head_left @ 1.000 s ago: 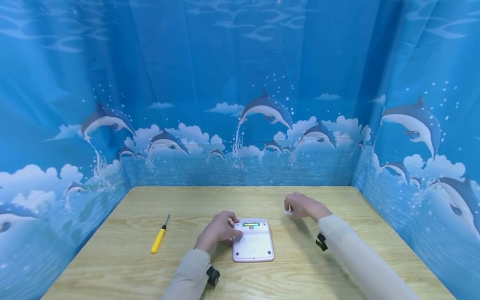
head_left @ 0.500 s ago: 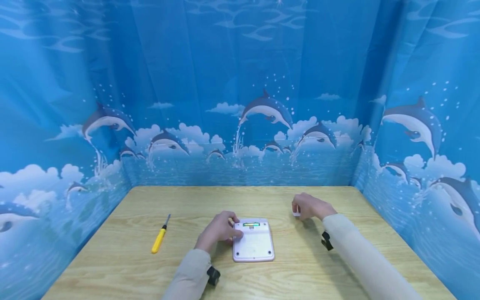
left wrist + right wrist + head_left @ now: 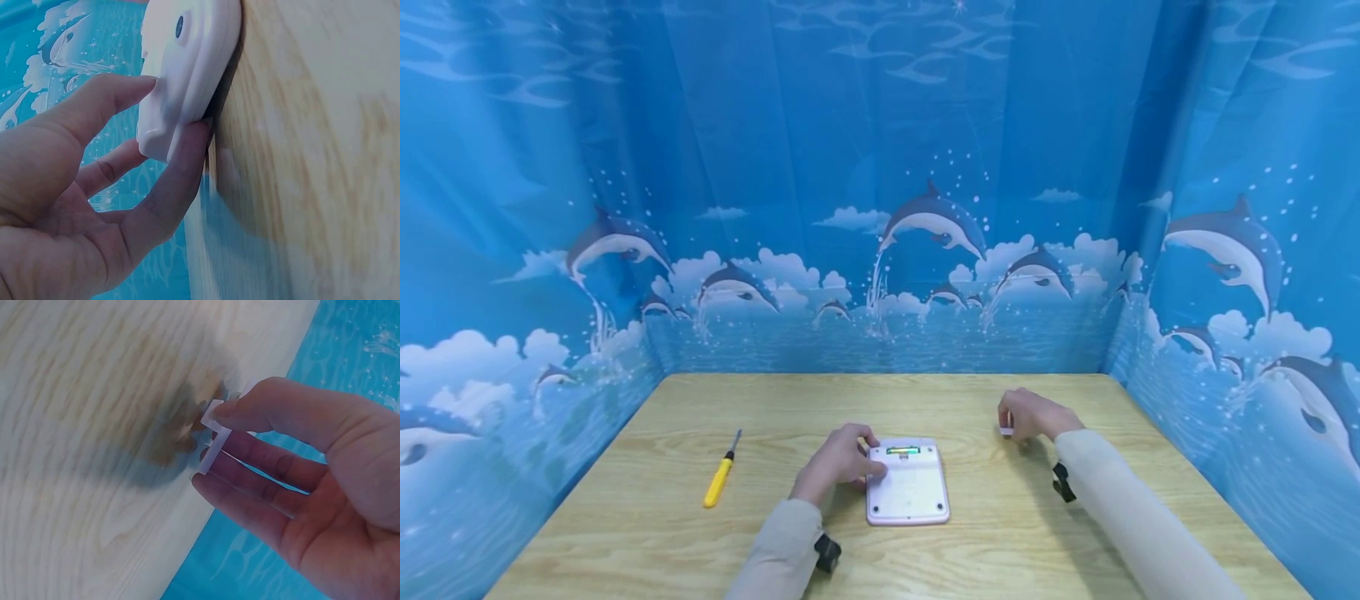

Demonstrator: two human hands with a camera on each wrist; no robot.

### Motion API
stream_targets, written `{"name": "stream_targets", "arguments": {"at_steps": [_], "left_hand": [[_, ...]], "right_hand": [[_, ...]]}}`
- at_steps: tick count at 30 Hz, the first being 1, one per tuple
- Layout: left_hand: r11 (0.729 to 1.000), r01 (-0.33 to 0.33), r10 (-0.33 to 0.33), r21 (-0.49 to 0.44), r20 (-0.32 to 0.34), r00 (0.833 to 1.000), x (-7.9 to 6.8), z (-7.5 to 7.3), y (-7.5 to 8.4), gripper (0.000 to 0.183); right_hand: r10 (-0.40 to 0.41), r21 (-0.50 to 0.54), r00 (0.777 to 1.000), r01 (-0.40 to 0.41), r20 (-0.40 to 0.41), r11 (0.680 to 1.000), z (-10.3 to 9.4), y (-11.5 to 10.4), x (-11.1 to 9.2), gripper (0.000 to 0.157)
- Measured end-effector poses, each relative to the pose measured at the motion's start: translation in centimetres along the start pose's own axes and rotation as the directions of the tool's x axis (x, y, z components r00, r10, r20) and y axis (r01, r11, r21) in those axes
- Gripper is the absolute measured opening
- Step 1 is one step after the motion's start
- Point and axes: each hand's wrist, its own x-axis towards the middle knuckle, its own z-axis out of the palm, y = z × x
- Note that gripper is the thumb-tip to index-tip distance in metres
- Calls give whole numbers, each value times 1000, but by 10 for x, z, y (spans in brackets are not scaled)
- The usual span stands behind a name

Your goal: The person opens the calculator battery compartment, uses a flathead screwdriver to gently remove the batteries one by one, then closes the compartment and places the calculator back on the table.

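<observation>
A pale pink-white calculator [image 3: 908,487] lies back side up on the table, its battery compartment open with a green battery [image 3: 903,450] inside. My left hand [image 3: 841,458] grips its left upper edge, thumb on the back and fingers at the side, as the left wrist view shows on the calculator's corner [image 3: 181,69]. Off to the right, my right hand [image 3: 1032,414] pinches a small white battery cover [image 3: 215,447] between thumb and fingers, close above the tabletop. Part of the cover is hidden behind the thumb.
A screwdriver [image 3: 721,477] with a yellow handle lies on the wooden table [image 3: 647,533], left of the left hand. Blue dolphin-print curtains [image 3: 865,167] stand behind the table and along both sides.
My right hand has moved right, away from the calculator, carrying the battery cover. The left hand and the calculator have stayed in place.
</observation>
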Motion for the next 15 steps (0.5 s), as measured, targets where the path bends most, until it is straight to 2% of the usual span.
{"name": "stream_targets", "arguments": {"at_steps": [15], "left_hand": [[1000,22,-22,0,-9,1000,2,1,1,28]], "right_hand": [[58,-10,998,-58,5,998,-1,14,-3,30]]}}
